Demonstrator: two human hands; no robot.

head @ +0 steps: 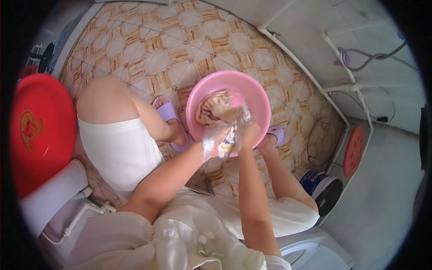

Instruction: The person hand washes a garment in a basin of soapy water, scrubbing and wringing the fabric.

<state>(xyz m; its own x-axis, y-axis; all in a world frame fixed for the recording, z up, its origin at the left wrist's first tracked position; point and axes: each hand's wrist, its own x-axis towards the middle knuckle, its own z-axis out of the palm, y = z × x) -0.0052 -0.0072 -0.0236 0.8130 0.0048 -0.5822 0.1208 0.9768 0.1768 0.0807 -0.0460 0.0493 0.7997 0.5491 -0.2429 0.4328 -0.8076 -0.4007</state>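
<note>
Both of my hands grip a wet, patterned cloth (226, 143) over the near side of a pink plastic basin (260, 101). Suds coat my left hand (216, 140), which is closed around the left part of the cloth. My right hand (248, 133) holds the same cloth close beside it, fingers curled. A striped beige part of the fabric (216, 106) trails down into the basin. Whether it is one piece with the gripped part, I cannot tell. The basin stands on the floor between my feet, and some foam shows inside it.
Lavender slippers (167, 109) are on my feet. A large red basin (47, 128) is at the left above a white fixture (57, 195). White pipes (303, 59) run along the right wall, near a red perforated disc (354, 151) and a dark-blue bucket (312, 182). Patterned tiles (158, 60) cover the floor.
</note>
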